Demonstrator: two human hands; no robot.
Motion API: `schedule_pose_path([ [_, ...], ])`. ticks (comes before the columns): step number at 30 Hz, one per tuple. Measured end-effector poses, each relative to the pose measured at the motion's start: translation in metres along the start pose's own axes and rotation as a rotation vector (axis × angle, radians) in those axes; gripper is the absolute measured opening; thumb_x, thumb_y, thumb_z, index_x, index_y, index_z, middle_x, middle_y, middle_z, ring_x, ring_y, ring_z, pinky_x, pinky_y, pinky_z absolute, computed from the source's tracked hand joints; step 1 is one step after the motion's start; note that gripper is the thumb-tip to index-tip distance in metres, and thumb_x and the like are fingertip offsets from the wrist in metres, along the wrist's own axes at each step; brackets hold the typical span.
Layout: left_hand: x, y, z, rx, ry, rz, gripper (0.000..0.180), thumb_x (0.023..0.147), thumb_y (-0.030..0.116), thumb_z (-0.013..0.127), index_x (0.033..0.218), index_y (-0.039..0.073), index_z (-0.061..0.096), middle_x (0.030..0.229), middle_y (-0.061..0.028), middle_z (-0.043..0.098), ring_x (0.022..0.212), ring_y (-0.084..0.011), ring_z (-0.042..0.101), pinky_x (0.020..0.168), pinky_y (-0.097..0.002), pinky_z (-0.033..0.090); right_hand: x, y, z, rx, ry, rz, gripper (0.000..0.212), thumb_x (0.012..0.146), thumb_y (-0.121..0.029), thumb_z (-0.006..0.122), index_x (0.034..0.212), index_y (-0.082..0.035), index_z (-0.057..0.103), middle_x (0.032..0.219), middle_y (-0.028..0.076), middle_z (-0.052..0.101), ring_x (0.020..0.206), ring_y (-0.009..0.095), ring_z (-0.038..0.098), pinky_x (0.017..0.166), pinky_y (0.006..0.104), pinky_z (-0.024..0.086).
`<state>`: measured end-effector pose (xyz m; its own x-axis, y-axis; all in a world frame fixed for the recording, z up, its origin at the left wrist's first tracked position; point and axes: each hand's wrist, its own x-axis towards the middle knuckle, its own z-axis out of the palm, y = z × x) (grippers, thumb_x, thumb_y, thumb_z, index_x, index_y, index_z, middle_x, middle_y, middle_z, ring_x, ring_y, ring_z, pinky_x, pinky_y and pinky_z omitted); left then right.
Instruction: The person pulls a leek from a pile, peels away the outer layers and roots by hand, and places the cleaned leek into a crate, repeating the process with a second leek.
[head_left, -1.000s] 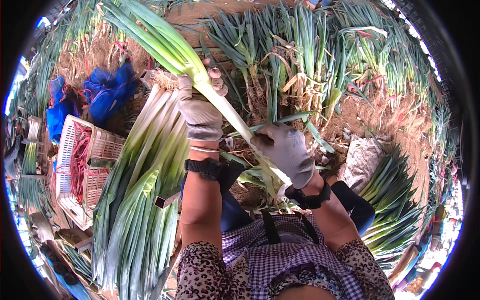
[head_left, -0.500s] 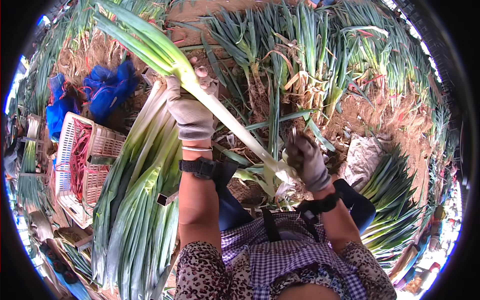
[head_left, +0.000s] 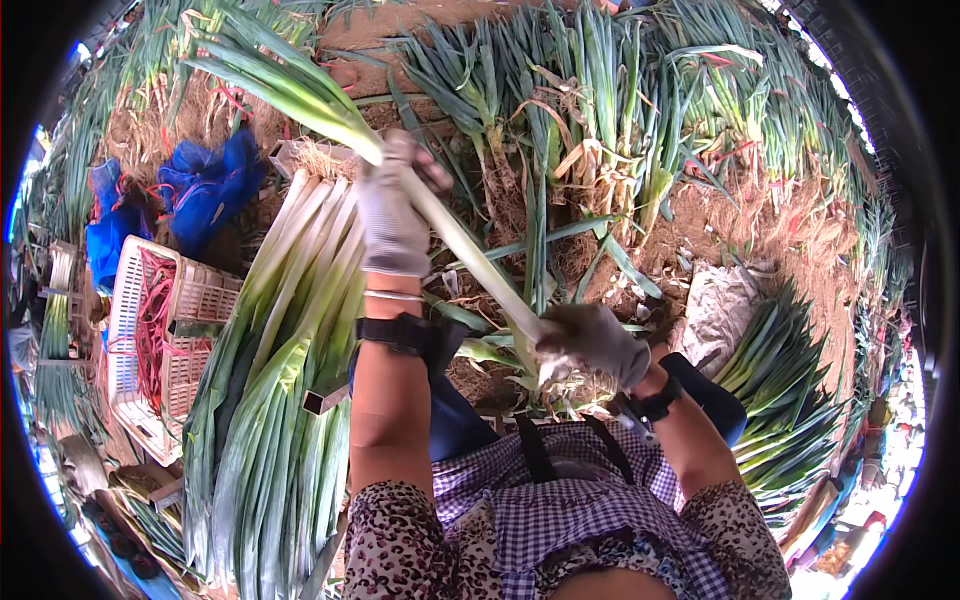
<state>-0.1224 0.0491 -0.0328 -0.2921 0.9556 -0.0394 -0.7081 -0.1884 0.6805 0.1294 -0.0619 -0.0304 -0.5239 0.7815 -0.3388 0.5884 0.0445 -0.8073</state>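
A long leek [head_left: 468, 243] lies slantwise across the middle, its green leaves up at the far left and its pale root end near my body. My left hand [head_left: 397, 205], in a light knitted glove, is closed around the upper stalk, just below the leaves. At the lower end, my right hand [head_left: 598, 342], gloved too, has its fingers closed on the stalk just above the roots. The roots and some loose pale skin hang beneath it. A pile of leeks [head_left: 290, 380] rests left of my left forearm, roots pointing away from me.
A cream plastic crate [head_left: 190, 345] with red ties [head_left: 155, 330] stands at the left, near a blue mesh bag [head_left: 210, 185]. Unpeeled leeks [head_left: 600, 110] stand across the back. Further leeks [head_left: 785, 410] lie at right beside a pale crumpled sack [head_left: 722, 310].
My right hand has come left from beside the root end onto the lower stalk. My left hand has shifted slightly right and turned around the leek.
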Motion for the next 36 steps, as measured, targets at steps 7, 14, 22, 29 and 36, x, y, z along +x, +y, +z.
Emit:
schedule_pose_path([
  [7, 0.006, -0.032, 0.010, 0.275, 0.222, -0.128, 0.008, 0.080, 0.011, 0.065, 0.082, 0.005, 0.059, 0.061, -0.0011, 0.050, 0.046, -0.0137, 0.047, 0.041, -0.0274, 0.040, 0.004, 0.003, -0.037, -0.340, 0.225, -0.529, 0.021, 0.085, -0.025, 0.065, 0.081, -0.004, 0.064, 0.057, 0.008, 0.055, 0.047, 0.014, 0.054, 0.044, 0.0298, 0.043],
  [14, 0.038, -0.025, -0.032, 0.314, 0.353, -0.182, 0.014, 0.079, 0.011, 0.066, 0.074, 0.009, 0.053, 0.062, 0.0005, 0.050, 0.049, -0.0132, 0.048, 0.045, -0.0265, 0.041, -0.128, 0.033, -0.062, -0.460, 0.427, -0.106, 0.018, 0.080, -0.018, 0.070, 0.069, -0.004, 0.065, 0.060, 0.007, 0.060, 0.045, 0.016, 0.053, 0.045, 0.0291, 0.044],
  [22, 0.036, -0.051, -0.010, 0.196, 0.466, -0.200, 0.017, 0.078, 0.016, 0.069, 0.085, 0.008, 0.055, 0.065, -0.0006, 0.048, 0.052, -0.0159, 0.049, 0.047, -0.0308, 0.041, -0.032, 0.053, -0.010, -0.288, -0.028, 0.033, 0.046, 0.085, -0.040, 0.062, 0.118, -0.008, 0.061, 0.118, 0.010, 0.061, 0.105, 0.024, 0.057, 0.088, 0.0340, 0.046],
  [29, 0.042, -0.058, -0.012, 0.152, 0.478, -0.293, 0.012, 0.078, 0.016, 0.067, 0.080, 0.008, 0.058, 0.065, -0.0016, 0.050, 0.052, -0.0153, 0.050, 0.048, -0.0297, 0.042, 0.023, 0.017, 0.024, 0.464, 0.280, -0.138, 0.053, 0.088, -0.055, 0.054, 0.107, -0.007, 0.062, 0.084, 0.002, 0.058, 0.078, 0.011, 0.054, 0.069, 0.0264, 0.044],
  [36, 0.054, -0.065, -0.021, 0.216, 0.448, -0.306, 0.011, 0.078, 0.011, 0.066, 0.077, 0.009, 0.055, 0.061, -0.0016, 0.051, 0.047, -0.0166, 0.049, 0.044, -0.0303, 0.041, -0.030, 0.022, 0.032, 0.659, 0.535, -0.130, 0.039, 0.089, -0.031, 0.061, 0.115, -0.002, 0.059, 0.093, 0.003, 0.061, 0.084, 0.012, 0.055, 0.069, 0.0267, 0.046],
])
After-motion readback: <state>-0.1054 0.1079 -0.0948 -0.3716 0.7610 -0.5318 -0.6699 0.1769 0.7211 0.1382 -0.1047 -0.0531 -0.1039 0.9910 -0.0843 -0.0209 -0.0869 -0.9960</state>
